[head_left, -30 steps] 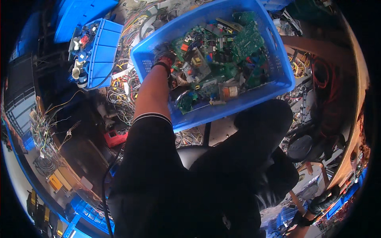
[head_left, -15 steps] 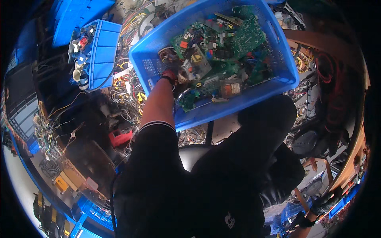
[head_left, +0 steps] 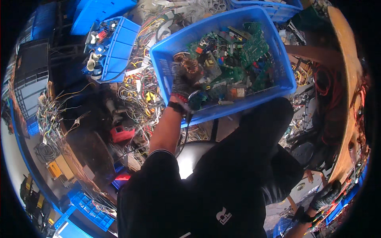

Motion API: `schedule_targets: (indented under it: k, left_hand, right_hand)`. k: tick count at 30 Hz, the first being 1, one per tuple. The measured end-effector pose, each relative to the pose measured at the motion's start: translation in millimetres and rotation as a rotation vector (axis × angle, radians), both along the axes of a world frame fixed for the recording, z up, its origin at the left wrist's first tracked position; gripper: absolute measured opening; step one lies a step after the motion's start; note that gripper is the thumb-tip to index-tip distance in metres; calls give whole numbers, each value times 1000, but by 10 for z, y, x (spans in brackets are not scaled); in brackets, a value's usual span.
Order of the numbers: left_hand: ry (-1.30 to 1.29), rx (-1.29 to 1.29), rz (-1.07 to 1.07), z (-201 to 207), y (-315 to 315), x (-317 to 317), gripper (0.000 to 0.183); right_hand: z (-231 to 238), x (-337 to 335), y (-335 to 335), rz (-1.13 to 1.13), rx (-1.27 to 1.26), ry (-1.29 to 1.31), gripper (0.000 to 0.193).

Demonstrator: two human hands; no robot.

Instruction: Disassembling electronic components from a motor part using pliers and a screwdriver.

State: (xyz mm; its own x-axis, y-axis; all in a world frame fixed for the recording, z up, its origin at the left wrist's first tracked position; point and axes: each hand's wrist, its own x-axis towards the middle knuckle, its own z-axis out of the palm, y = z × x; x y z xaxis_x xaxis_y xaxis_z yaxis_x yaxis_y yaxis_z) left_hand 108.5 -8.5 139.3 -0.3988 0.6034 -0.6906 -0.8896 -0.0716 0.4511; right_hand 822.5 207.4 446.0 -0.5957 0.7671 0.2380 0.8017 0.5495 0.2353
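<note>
My left hand (head_left: 182,84), in a dark glove with a black band at the wrist, is inside the left end of a blue crate (head_left: 222,114) of electronic scrap. Blur hides how its fingers are set. Copper wire coils (head_left: 191,66) lie right by its fingertips. A dark cord (head_left: 185,137) hangs over the crate's near wall beside the wrist. Green circuit boards (head_left: 254,48) and loose components fill the crate. Far to the lower right, my gloved right hand (head_left: 328,194) is at the wooden bench's edge with its fingers curled; what they hold, if anything, is unclear.
A smaller blue bin (head_left: 119,51) with mixed parts stands left of the crate. Tangled wires (head_left: 139,89) cover the floor between. A red piece (head_left: 122,134) lies nearer me. At right runs a curved wooden edge (head_left: 344,131), with a red cable coil (head_left: 323,81) beside it.
My left hand has drawn back toward me within the crate, and the copper coils show more plainly. A cord now hangs over the near wall. The whole view has shifted slightly; my right hand stays lower right.
</note>
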Motion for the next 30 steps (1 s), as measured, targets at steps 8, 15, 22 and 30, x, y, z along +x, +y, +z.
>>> schedule_targets:
  k: [8, 15, 22, 30]
  left_hand:
    - [32, 508, -90, 1194, 252, 410, 86]
    - [833, 209, -573, 2064, 398, 947, 98]
    - [872, 314, -678, 2471, 392, 1583, 94]
    - [1544, 296, -853, 2248, 421, 1639, 34]
  right_hand:
    - [-41, -1312, -292, 13, 43, 557, 40]
    - [-333, -3459, -818, 414, -558, 854, 90]
    - [-267, -3849, -1025, 292, -809, 1073, 104]
    - [-554, -3298, -1104, 227, -1238, 1735, 85]
